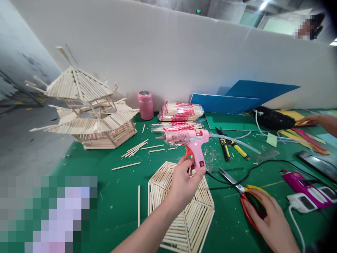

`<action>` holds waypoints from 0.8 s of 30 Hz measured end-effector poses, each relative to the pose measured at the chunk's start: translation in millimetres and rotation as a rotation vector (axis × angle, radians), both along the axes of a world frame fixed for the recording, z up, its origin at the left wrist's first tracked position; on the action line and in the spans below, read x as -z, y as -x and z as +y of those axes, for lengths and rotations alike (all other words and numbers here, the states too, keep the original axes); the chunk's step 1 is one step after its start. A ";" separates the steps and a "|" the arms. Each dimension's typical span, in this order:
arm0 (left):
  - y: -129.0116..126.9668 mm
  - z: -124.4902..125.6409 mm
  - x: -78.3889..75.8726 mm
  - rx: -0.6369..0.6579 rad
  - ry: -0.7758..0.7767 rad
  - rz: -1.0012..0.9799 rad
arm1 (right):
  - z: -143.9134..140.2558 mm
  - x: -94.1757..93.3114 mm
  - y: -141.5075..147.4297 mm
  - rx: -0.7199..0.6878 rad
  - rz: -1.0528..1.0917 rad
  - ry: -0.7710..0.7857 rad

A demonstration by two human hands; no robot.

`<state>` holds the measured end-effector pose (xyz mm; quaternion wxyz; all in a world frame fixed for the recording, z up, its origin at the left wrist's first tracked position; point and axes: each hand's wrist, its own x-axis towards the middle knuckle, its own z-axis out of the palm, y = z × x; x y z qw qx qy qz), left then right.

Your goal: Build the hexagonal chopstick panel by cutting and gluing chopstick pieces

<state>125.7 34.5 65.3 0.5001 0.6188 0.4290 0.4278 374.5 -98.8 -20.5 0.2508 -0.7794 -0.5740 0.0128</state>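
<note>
Green work table (110,196) across the whole lower frame, white partition behind. Upper left: tall wooden-stick pagoda model (86,109), two tiered roofs, standing on the table edge. Lower centre: flat hexagonal stick panel (195,218), lying directly beneath the raised glue gun. Centre, toward the back: wrapped bundles of sticks (180,111), pink cup (145,104) just left of them, loose sticks (134,149) scattered between bundles and pagoda.

Centre of frame: pink glue gun (191,140), lifted clear of the table, nozzle pointing left, clear glue rod trailing out to the right, black cord running off right. Left hand (184,182) clamped on the gun's grip from below, thumb near the red switch. Lower right: right hand (271,218) resting flat on the red-and-yellow handles of the pliers (244,195), fingers loosely curled, grip not firmly closed as far as visible.

Best handled, by judgement: nozzle kept away from fingers and tilted down toward the panel's joints, cord kept clear of the pliers, trigger squeezed gently for small beads, panel steadied flat.

Far right edge: another person's hand (313,121) near a black object (273,119); purple gadget (302,182) and white power strip (305,203) at right.
</note>
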 end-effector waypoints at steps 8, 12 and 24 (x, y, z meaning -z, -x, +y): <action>0.3 -5.2 -1.9 0.015 -0.022 0.008 | 28.1 2.5 -21.9 0.032 -0.021 0.031; 0.6 -7.9 -0.5 0.031 -0.007 0.005 | 34.0 -1.6 -18.8 0.058 -0.039 0.010; -10.5 -30.2 4.5 0.178 0.081 0.079 | 67.8 -71.8 98.8 -0.285 0.563 -0.127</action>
